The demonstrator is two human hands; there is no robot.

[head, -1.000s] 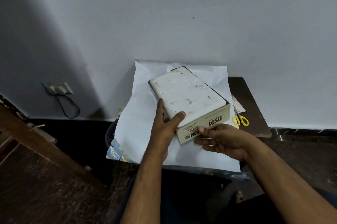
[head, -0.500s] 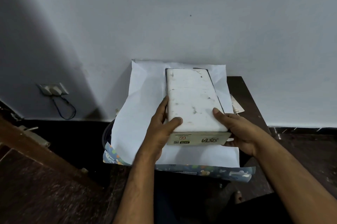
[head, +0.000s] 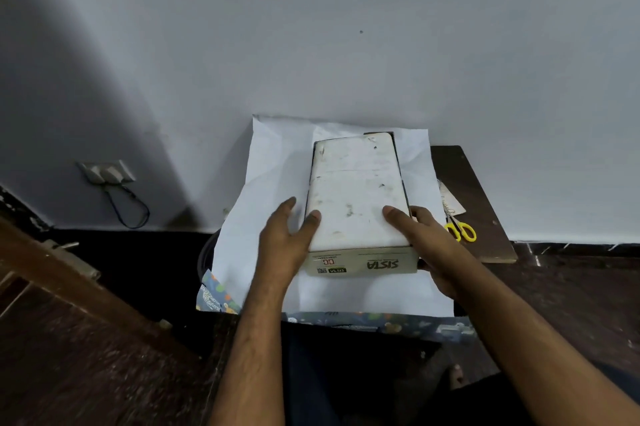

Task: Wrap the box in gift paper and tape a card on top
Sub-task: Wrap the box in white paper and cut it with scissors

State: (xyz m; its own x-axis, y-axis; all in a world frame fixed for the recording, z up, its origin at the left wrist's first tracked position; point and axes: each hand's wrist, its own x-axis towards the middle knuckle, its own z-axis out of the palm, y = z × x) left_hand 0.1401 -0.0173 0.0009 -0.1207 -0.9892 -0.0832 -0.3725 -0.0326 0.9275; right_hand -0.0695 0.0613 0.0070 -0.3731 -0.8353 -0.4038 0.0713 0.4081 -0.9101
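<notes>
**Box Held Square on Gift Paper Before a Grey Wall**

A person grasps a white cardboard box (head: pixel 355 193) with both hands as it lies on a sheet of gift paper (head: pixel 263 183) spread white side up over a small dark table (head: pixel 467 176) pushed against a grey wall (head: pixel 346 27). The box sits lengthwise, its near end panel printed with the upside-down word "SISTA" and facing the near edge of the table. The left hand (head: pixel 287 245) grips the box's near left corner, thumb curled onto the scuffed white top and fingers stretched along the left side over the paper. The right hand (head: pixel 422 238) grips the near right corner, thumb pressed on the top and fingers wrapped round the right side, hidden behind the box. The paper's far edge runs up against the wall; its near edge hangs over the table's near edge, where the printed, colourful face curls into view (head: pixel 214 297). On the bare right part of the table, beside the paper's right edge, lie yellow-handled scissors (head: pixel 460 229) and, just behind them, a pale card (head: pixel 450 203) partly tucked beneath the paper. Low on the wall at left, a socket plate (head: pixel 105 172) has a dark cable (head: pixel 130 207) looping down from it.
</notes>
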